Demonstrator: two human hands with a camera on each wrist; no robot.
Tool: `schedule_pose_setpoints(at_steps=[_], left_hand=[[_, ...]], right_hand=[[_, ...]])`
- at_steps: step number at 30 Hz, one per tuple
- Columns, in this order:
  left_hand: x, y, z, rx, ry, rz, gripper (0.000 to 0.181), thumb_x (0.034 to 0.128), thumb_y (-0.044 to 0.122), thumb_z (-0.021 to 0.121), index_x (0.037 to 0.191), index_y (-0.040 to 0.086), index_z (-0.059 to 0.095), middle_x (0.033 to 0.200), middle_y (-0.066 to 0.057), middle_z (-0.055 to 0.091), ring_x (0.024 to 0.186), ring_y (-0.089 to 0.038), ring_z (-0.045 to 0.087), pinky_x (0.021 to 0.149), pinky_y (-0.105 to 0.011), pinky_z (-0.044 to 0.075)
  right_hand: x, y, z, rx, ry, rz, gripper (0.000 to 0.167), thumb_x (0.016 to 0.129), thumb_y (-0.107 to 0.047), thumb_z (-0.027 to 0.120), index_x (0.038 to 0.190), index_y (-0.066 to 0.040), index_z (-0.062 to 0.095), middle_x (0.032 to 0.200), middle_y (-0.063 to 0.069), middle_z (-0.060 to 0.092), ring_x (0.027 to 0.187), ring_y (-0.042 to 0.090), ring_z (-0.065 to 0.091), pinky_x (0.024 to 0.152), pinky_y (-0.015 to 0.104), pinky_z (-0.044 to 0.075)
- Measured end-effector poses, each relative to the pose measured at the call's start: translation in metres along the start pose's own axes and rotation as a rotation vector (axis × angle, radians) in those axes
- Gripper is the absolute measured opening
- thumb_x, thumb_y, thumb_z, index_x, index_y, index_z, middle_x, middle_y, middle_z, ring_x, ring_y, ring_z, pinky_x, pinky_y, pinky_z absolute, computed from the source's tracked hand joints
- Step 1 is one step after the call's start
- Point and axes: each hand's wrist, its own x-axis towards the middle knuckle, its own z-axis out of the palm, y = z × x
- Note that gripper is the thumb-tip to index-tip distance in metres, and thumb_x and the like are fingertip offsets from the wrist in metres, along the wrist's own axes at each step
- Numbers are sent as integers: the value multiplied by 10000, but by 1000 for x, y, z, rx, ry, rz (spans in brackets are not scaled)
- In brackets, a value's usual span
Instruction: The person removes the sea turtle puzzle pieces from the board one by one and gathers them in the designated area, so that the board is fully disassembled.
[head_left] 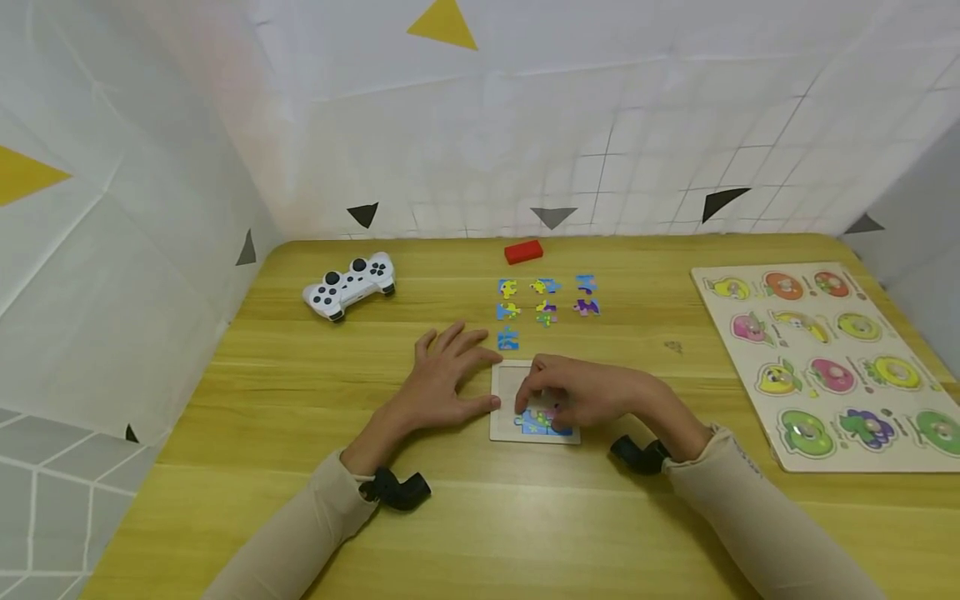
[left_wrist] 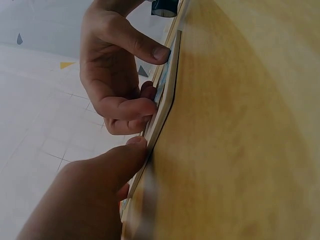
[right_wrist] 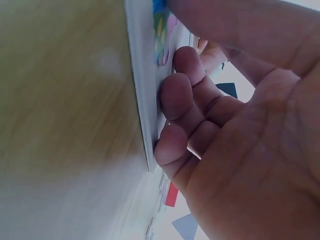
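Observation:
A small square puzzle tray (head_left: 498,425) with a pale rim lies on the table. Joined blue puzzle pieces (head_left: 536,422) fill part of its near side. My left hand (head_left: 442,387) spreads its fingers at the tray's left edge, the thumb (left_wrist: 134,150) touching the rim. Over the tray bends my right hand (head_left: 581,392), thumb and index finger apart, their tips down at the pieces. In the right wrist view its other fingertips (right_wrist: 176,95) rest near the tray surface. The thumb tip and part of the pieces are hidden there.
Several loose puzzle pieces (head_left: 508,312) lie in rows beyond the tray, with a red block (head_left: 523,252) behind them. A white game controller (head_left: 349,285) sits at the back left. On the right lies a large fruit peg board (head_left: 817,337).

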Motion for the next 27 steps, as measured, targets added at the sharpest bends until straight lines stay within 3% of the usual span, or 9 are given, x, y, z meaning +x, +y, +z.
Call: schedule_pose_setpoints(at_steps=[7, 12, 18, 27], left_hand=[[0, 0, 0, 2, 13, 11, 568, 884, 635, 637, 1377, 359, 580, 1622, -11, 393, 1565, -367, 192, 1189, -672, 82], [0, -1, 1, 2, 17, 13, 572, 880, 636, 639, 1376, 358, 582, 1621, -13, 395, 1565, -367, 193, 1187, -672, 87], [0, -1, 0, -1, 21, 16, 569, 884, 641, 633, 1376, 361, 582, 1620, -12, 395, 1567, -357, 190, 1188, -660, 85], [0, 0, 0, -6, 3, -4, 564, 885, 637, 639, 1378, 372, 575, 1627, 8, 379, 1574, -344, 171, 1200, -637, 63]], right_hand=[[-1, -1, 0, 7, 2, -11, 419, 846, 31, 724, 1178, -223, 690, 1069, 36, 566, 953, 189, 476, 839, 287, 417], [0, 0, 1, 27, 13, -63, 392, 847, 59, 700, 1149, -189, 673, 1068, 26, 587, 967, 185, 513, 854, 312, 474], [5, 1, 1, 98, 12, -156, 336, 839, 101, 630, 1084, -129, 642, 931, 54, 588, 825, 248, 536, 728, 325, 487], [5, 3, 2, 206, -22, -53, 292, 902, 29, 660, 1130, -154, 657, 873, 47, 565, 774, 163, 508, 687, 225, 431]])
